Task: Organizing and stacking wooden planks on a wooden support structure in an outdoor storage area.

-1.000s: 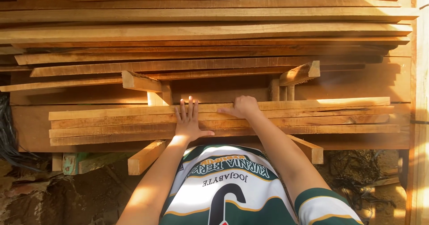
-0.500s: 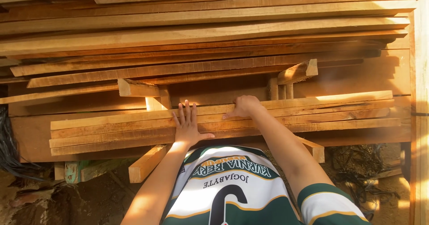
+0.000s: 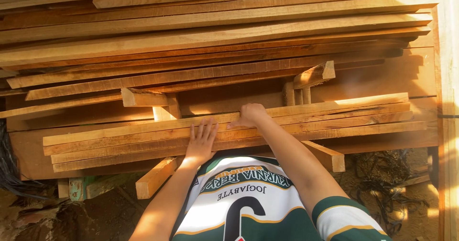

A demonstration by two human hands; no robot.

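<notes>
Far left, a tangle of dark cords (image 3: 7,164) hangs beside the wood, and low down a green-stained block (image 3: 76,188) sits on the dirt ground (image 3: 91,217). Moving in: the near stack of planks (image 3: 119,143), four long thin boards lying flat and side by side, their left ends stepped unevenly, none flush. Two cross-beams poke out underneath toward the person, the left beam (image 3: 155,176) and the right beam (image 3: 327,157), with bare ground between and around them.

Now the hands, two of them. The left hand (image 3: 201,143) lies flat on the planks, palm down, fingers spread wide and pointing away, gripping nothing, just pressing on top. Just beside it, the right hand (image 3: 248,115) is curled over the far edge of the farthest plank, fingers hooked round that edge, index finger stretched left along the wood. The two hands sit near each other, about mid-length of the boards.

Behind them there's a gap, with short upright blocks (image 3: 167,112) on the left and another set of blocks (image 3: 296,95) on the right holding up the big upper pile of planks (image 3: 229,35), too many layers to count surely. A wide board (image 3: 382,81) backs that gap.

To the right, the four planks' ends run out nearly even, just short of a pale upright post (image 3: 447,102) at the picture's edge.
</notes>
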